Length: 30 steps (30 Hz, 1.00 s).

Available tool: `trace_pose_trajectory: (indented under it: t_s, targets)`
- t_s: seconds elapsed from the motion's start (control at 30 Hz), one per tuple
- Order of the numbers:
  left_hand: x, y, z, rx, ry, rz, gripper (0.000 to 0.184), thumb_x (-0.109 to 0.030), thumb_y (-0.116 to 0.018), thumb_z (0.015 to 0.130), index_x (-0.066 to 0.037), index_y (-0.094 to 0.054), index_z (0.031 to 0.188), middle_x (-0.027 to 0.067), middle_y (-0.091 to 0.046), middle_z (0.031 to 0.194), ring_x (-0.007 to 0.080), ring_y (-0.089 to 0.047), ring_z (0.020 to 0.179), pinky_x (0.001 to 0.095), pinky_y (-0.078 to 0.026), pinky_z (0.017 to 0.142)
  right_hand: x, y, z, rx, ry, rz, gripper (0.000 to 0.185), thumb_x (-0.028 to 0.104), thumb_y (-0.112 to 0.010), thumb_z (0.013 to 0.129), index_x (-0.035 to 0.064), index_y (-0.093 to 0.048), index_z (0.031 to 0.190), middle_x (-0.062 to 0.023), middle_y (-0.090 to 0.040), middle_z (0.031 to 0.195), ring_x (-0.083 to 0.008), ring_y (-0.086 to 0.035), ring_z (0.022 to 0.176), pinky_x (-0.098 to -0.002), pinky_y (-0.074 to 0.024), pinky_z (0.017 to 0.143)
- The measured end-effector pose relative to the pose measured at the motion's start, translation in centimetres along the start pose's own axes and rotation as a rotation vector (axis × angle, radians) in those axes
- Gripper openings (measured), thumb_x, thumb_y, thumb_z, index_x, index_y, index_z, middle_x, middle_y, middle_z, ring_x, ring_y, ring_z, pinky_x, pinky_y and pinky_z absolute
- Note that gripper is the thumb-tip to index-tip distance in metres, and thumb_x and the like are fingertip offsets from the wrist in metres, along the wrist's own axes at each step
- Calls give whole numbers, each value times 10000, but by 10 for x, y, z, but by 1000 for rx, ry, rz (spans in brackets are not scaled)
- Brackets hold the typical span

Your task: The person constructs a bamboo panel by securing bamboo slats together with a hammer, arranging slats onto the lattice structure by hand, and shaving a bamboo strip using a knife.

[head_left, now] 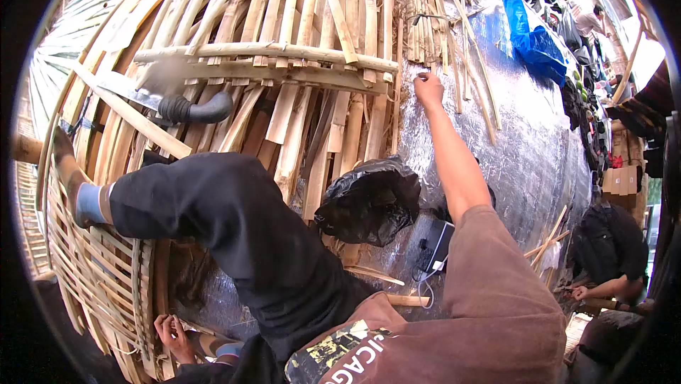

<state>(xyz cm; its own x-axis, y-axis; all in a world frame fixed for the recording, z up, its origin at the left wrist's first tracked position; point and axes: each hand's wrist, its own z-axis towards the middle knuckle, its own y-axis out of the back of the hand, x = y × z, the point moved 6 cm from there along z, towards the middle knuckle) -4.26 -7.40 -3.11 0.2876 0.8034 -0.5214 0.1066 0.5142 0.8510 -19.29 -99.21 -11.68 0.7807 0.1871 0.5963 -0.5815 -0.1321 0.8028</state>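
My right hand (pixel 429 90) is closed, its fingers curled together, above silver foil sheeting (pixel 511 143) and beside the ends of bamboo strips (pixel 425 40). Anything in it is too small to tell. At the lower left, my left hand (pixel 174 338) has bent fingers pressed together beside the slatted bamboo edge (pixel 106 288); what it holds, if anything, is unclear. A large knife with a dark, curved handle (pixel 202 107) lies on the split bamboo (pixel 291 121), touched by neither hand.
A black plastic bag (pixel 372 203) and a dark box with a white cable (pixel 434 246) are near my legs. A blue tarp (pixel 532 40) lies at the upper right. Another person in black (pixel 610 246) is at the right, beyond some loose sticks (pixel 550 238).
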Motion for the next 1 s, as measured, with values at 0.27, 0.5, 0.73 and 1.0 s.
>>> trace_pose_trajectory:
  t_s: [0.27,0.5,0.73,1.0]
  targets:
    - [-5,11,2,2,9,62,75,-48,-585,951,26,-587,960,78,-500,1084,126,-507,751,251,-418,644,43,2,28,-138,18,-67,371,353,-680,828,28,-672,1008,-249,-677,1073,-409,-640,1045,-465,-508,904]
    - [11,16,-6,-2,138,-4,65,-49,-587,945,15,-588,952,67,-493,1059,126,-488,742,259,-410,646,68,2,20,-159,-139,-218,393,359,-712,837,27,-656,1040,-225,-677,1102,-407,-657,1037,-497,-523,892]
    - [16,25,-19,-17,200,-7,69,-54,-582,946,14,-574,933,64,-491,1037,118,-495,747,258,-412,645,62,-5,40,-190,-293,-221,267,205,-655,835,41,-691,1043,-214,-683,1119,-372,-663,1064,-468,-542,882]
    - [33,29,-32,-76,218,-12,87,-70,-592,941,15,-600,950,87,-499,1072,159,-540,838,281,-455,717,36,-16,66,52,-368,412,257,307,-775,809,111,-711,964,-53,-706,901,-244,-648,775,-454,-530,730]
